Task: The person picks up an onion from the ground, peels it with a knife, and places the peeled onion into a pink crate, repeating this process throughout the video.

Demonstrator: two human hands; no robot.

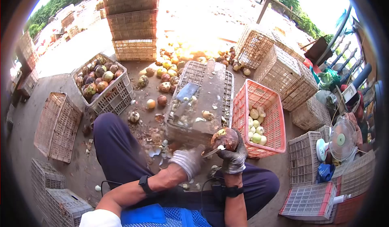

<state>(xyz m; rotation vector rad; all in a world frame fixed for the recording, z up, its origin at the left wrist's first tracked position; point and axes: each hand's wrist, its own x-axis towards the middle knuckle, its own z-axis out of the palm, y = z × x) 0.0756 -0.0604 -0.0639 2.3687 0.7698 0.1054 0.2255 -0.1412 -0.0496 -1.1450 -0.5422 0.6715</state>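
My right hand (233, 156), in a dirty grey glove, holds a large reddish-brown round fruit or bulb (225, 139) whose skin is partly peeled. Left of it, my left hand (188, 161), in a pale glove and smeared by motion, is closed round a small tool (210, 153) whose thin blade touches the bulb's lower left side. Both hands are just in front of an upturned crate (186, 129) with a board (212, 91) on top. A cleaver-like blade (187, 92) and peel scraps lie on it. A red crate (279, 136) to the right contains several pale peeled bulbs (256, 123).
A grey crate (129, 90) of unpeeled bulbs (97, 79) stands at the left. Loose bulbs (164, 87) and peelings cover the ground beyond my knees. Stacked crates (133, 24) rise behind; more crates (281, 71) and a fan (342, 139) are at the right.
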